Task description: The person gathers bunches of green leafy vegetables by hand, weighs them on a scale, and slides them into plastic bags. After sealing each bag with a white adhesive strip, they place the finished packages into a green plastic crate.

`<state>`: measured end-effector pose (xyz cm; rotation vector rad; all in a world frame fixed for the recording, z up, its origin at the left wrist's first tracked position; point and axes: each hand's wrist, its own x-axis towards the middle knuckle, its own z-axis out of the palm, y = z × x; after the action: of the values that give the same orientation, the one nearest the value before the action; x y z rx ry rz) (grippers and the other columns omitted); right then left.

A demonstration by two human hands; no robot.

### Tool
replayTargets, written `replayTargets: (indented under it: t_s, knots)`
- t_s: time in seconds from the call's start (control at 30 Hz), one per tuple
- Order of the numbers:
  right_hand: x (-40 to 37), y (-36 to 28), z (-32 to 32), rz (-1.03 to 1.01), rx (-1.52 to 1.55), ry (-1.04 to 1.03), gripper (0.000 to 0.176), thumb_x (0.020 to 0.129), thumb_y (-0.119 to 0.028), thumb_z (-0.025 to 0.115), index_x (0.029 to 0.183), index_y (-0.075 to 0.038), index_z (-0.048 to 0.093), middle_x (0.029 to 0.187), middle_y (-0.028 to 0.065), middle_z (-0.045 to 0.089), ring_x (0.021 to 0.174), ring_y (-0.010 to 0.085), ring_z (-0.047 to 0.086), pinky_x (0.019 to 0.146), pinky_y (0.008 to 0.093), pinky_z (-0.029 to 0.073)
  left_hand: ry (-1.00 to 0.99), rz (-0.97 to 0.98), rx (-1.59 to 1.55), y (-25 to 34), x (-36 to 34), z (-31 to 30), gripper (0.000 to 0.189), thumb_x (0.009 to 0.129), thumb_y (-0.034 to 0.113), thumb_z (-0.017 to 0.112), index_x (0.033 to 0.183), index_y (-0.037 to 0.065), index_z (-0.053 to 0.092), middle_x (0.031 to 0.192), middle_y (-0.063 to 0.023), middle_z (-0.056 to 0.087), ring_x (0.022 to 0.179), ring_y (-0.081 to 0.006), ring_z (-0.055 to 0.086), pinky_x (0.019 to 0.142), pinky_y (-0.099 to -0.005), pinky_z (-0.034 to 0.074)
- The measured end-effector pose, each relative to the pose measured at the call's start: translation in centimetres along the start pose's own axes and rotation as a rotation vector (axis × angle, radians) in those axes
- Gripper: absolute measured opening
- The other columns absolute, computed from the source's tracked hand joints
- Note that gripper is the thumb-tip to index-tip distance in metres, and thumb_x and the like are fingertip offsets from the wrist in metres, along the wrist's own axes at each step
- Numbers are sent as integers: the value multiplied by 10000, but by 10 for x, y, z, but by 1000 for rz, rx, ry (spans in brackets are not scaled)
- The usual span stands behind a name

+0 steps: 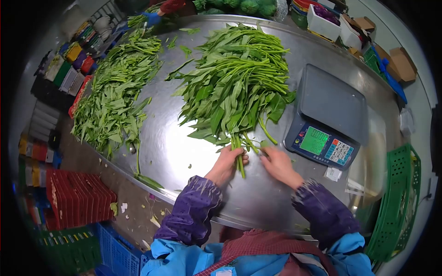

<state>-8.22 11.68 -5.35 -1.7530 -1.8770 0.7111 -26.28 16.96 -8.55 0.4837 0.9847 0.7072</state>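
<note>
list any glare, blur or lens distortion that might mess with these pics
head view: harsh white glare on the metal table between the two piles of greens;
head view: wide-lens distortion, table edges bow and corners go black;
head view: right hand looks slightly soft, maybe motion blur;
head view: scale display glows green

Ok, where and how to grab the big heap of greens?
Bare stems of the heap, from the person's right: they lie roughly parallel with ends that way, while the leaves splay left. The scale is close, so I'd come in high.
</note>
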Motion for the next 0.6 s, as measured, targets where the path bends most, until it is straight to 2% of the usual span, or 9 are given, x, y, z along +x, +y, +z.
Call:
replayTargets:
  t_s: [0.13, 0.17, 0.27, 0.3, 0.37, 0.43, 0.5, 0.53, 0.6]
  knots:
    - [39, -13, 39, -51, -400, 102, 324, 741, -266, 637, 928, -32, 515, 805, 134, 547, 748, 294, 587, 633, 376, 469, -45, 103, 96, 5, -1, -14, 79, 862, 54, 483, 925, 19, 451, 713, -63, 527, 604, -147, 524, 593, -292, 478]
    - [46, 2, 52, -136, -495, 155, 291, 744, -262, 627, 887, -45, 496, 777, 120, 520, 737, 295, 580, 603, 363, 470, 1, 170, 114, 2, 0, -14, 60, 870, 63, 475, 894, 39, 426, 658, -25, 468, 546, -111, 441, 531, -270, 430]
    - [50, 31, 53, -242, -592, 107, 260, 754, -227, 609, 894, -47, 485, 750, 129, 558, 712, 294, 593, 567, 381, 465, -28, 150, 265, 4, -10, -17, 56, 877, 71, 466, 892, 59, 413, 635, 6, 416, 530, -94, 393, 500, -246, 377]
    - [48, 32, 47, -239, -603, 100, 260, 754, -227, 609, 894, -47, 485, 750, 129, 558, 712, 294, 593, 567, 381, 465, -74, 29, 20, 21, -34, 0, 57, 891, 98, 461, 875, 85, 408, 617, 39, 350, 523, -75, 339, 481, -228, 319]
    - [39, 29, 32, -68, -501, -65, 229, 784, -208, 581, 907, -44, 478, 690, 149, 580, 664, 318, 594, 548, 425, 451, -329, -133, -240, 50, -71, -8, 110, 892, 129, 483, 910, 92, 382, 631, 40, 344, 515, -71, 339, 462, -215, 319]
    - [31, 28, 9, -20, -465, -67, 196, 792, -202, 565, 876, -46, 481, 688, 150, 591, 652, 319, 598, 550, 428, 453, -376, -86, -308, 91, -118, -19, 52, 912, 136, 443, 926, 111, 400, 616, 47, 303, 487, -60, 300, 418, -214, 280]
    - [22, 25, -8, 1, -386, -39, 172, 797, -194, 551, 866, -48, 490, 689, 160, 593, 638, 339, 590, 547, 446, 447, -280, 305, -198, 110, -153, -31, 45, 925, 138, 409, 943, 97, 415, 608, 39, 309, 467, -65, 303, 402, -213, 291]
    - [19, 24, -8, 11, -380, -38, 172, 797, -194, 551, 866, -48, 490, 689, 160, 593, 638, 339, 590, 547, 446, 447, -71, 523, -74, 113, -163, -26, 42, 918, 112, 399, 942, 87, 422, 607, 31, 321, 480, -71, 325, 422, -220, 312]
    - [13, 24, -6, 53, -319, -102, 182, 803, -197, 551, 883, -45, 492, 726, 167, 595, 652, 344, 588, 552, 442, 449, 72, 836, 89, 96, -150, -32, 111, 922, 165, 441, 984, 75, 462, 672, 22, 413, 537, -56, 393, 486, -222, 371]
